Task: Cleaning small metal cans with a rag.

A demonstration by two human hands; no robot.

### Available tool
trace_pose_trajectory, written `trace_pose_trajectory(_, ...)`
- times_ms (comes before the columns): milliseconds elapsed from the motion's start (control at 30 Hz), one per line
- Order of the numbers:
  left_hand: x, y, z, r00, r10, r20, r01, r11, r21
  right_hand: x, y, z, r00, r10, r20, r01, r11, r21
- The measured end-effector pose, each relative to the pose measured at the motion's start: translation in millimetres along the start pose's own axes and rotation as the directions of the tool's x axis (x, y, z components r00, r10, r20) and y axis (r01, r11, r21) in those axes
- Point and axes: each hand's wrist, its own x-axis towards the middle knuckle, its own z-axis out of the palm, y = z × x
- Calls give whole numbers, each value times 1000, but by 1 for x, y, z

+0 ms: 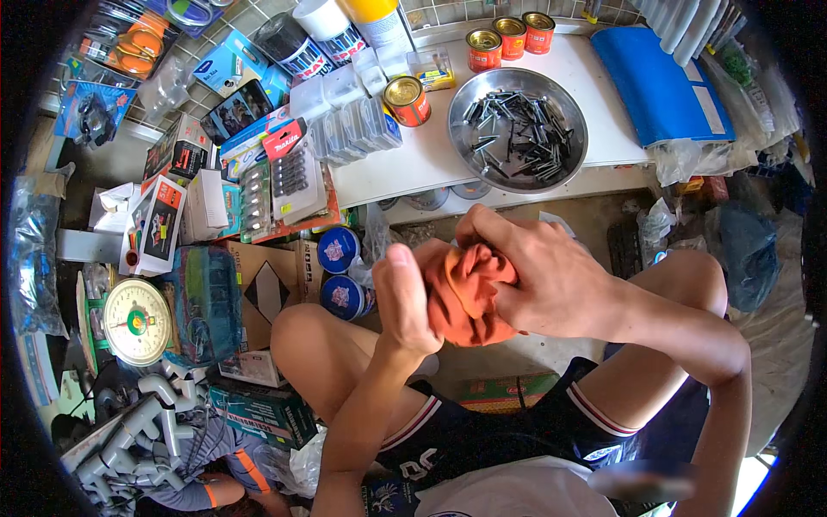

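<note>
An orange cloth (468, 310), bunched and folded, is gripped between my two hands above my lap. My left hand (410, 304) holds its left side with the thumb pointing up. From the right, my right hand (549, 278) presses its fingers into the folds. Whether the cloth wraps something is hidden. Beyond my hands, a round steel bowl (462, 145) of loose screws or bolts (539, 145) stands on a white shelf (387, 168). Small orange cans with gold lids are near it: one can (407, 103) to its left and several, including a front can (484, 52), behind it.
A blue folder (659, 90) lies right of the bowl. Clear plastic boxes (355, 129), a Makita blister pack (297, 174) and spray cans (297, 45) crowd the left. A dial scale (137, 321) and grey pipe fittings (136, 439) stand lower left, beside another person's sleeve (223, 459).
</note>
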Motion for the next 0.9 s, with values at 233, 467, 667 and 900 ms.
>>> trace_pose_trajectory(233, 3, -12, -16, 896, 391, -208, -402, 916, -9, 0, 3, -3, 945, -164, -284, 302, 770, 562)
trace_pose_trajectory(467, 4, -1, -18, 932, 273, -237, -290, 956, -41, -5, 2, -32, 985, 38, -168, 81, 762, 642)
trace_pose_trajectory(667, 5, -1, -16, 873, 437, -217, -415, 899, 141, -8, 2, -20, 975, -210, -71, 214, 812, 543)
trace_pose_trajectory(900, 3, -7, -7, 866, 452, -213, -413, 887, 205, -13, -5, 14, 901, -267, -341, 317, 943, 101)
